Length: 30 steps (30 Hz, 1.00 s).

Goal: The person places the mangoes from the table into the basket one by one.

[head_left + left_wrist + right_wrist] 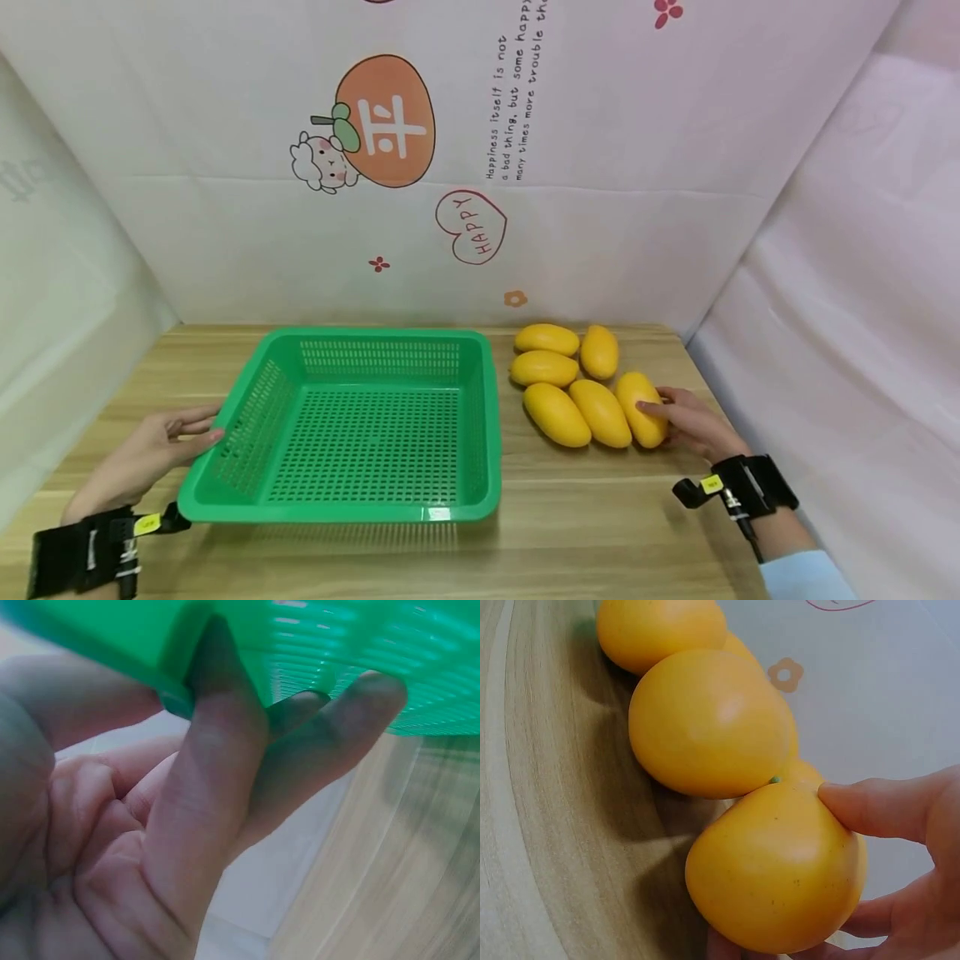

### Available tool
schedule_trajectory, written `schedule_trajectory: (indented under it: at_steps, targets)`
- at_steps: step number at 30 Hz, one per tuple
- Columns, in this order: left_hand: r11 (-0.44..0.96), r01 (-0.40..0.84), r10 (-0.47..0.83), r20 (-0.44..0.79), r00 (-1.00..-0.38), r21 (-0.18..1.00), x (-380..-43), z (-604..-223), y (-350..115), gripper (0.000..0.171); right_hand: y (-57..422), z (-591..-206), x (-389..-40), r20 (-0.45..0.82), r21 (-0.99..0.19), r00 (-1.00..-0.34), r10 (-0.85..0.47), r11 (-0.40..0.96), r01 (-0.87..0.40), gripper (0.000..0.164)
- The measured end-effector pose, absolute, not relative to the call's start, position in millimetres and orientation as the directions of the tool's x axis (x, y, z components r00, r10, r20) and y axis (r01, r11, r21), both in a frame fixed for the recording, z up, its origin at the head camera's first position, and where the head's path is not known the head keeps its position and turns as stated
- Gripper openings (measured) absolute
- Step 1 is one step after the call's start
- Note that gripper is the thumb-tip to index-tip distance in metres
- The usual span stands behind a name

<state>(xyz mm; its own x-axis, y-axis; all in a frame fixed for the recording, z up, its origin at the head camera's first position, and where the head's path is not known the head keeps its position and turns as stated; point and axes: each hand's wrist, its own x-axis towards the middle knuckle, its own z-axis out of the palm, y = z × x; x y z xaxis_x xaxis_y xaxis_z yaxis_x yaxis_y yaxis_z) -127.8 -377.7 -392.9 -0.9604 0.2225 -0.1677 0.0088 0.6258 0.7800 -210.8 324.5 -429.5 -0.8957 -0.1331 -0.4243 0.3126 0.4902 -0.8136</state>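
Observation:
A green plastic basket (pixel 367 510) with slotted sides and bottom stands on the left of the table. My left hand (pixel 161 442) grips its left rim, thumb over the edge and fingers beneath, against the outer wall; the left wrist view shows the fingers (pixel 202 780) under the rim. On the right, my right hand (pixel 697 425) holds the outermost yellow mango (pixel 641 408), thumb on top and the other fingers curled around its far side and underside. In the right wrist view this mango (pixel 776 870) sits right against its neighbour (pixel 705 720).
Several more mangoes (pixel 543 367) lie in a loose cluster between the basket and my right hand. The wooden table (pixel 577 525) ends at a printed white cloth (pixel 600 242) at the back, with pale cloth walls (pixel 855 317) on both sides.

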Motion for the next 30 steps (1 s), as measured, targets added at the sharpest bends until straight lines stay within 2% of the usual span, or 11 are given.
schedule_trajectory:
  at_steps: [11, 16, 30]
  targets:
    - [0.597, 0.002, 0.237, -0.174, -0.956, 0.803, -120.6, -390.4, -382.8, 0.062, 322.7, -417.5, -208.4, -0.439, -0.828, -0.886, -0.149, 0.450, 0.335, 0.095]
    - [0.638, -0.001, 0.223, -0.186, -0.957, 0.770, -120.0, -389.9, -383.1, 0.062, 324.2, -417.0, -207.5, -0.422, -0.835, -0.893, -0.155, 0.451, 0.316, 0.096]
    - [0.650, -0.025, 0.211, -0.212, -0.954, 0.760, -125.3, -389.2, -372.1, 0.064, 332.2, -410.2, -193.6, -0.357, -0.916, -0.903, -0.239, 0.282, 0.287, 0.081]
